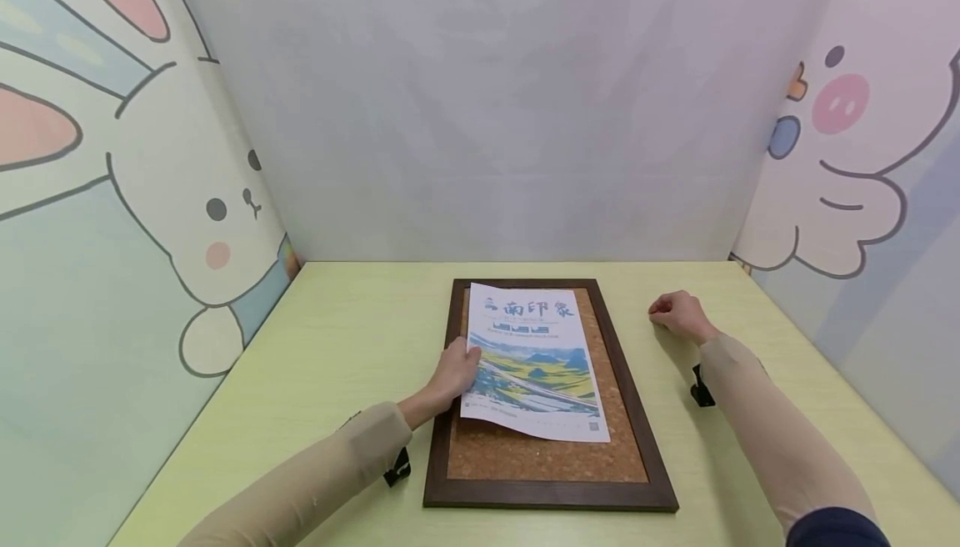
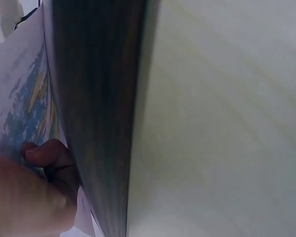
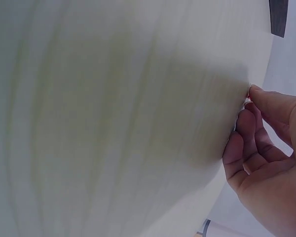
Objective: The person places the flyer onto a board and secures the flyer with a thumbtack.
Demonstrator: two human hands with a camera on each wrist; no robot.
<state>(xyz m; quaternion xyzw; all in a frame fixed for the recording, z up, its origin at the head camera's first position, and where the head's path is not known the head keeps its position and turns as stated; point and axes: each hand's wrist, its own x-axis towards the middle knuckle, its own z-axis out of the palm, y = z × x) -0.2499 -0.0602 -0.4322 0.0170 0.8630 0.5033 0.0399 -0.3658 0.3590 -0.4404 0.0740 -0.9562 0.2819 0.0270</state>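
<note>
A printed poster (image 1: 534, 368) with blue characters and a landscape picture lies over a cork board (image 1: 543, 462) in a dark wooden frame. Its lower edge curls slightly up from the cork. My left hand (image 1: 454, 368) pinches the poster's left edge, thumb on top; the fingers beneath are mostly hidden. In the left wrist view that hand is beside the dark frame (image 2: 96, 98). To the right of the board, my right hand (image 1: 681, 315) is low at the tabletop. Its thumb and forefinger pinch a small red thing (image 3: 247, 100), too covered to tell its kind.
The pale yellow-green table (image 1: 360, 322) surrounds the board. A grey-white curtain-like wall (image 1: 510, 113) closes off the back. Side walls with a cartoon rabbit (image 1: 180, 213) and a white cartoon animal (image 1: 840, 180) stand left and right.
</note>
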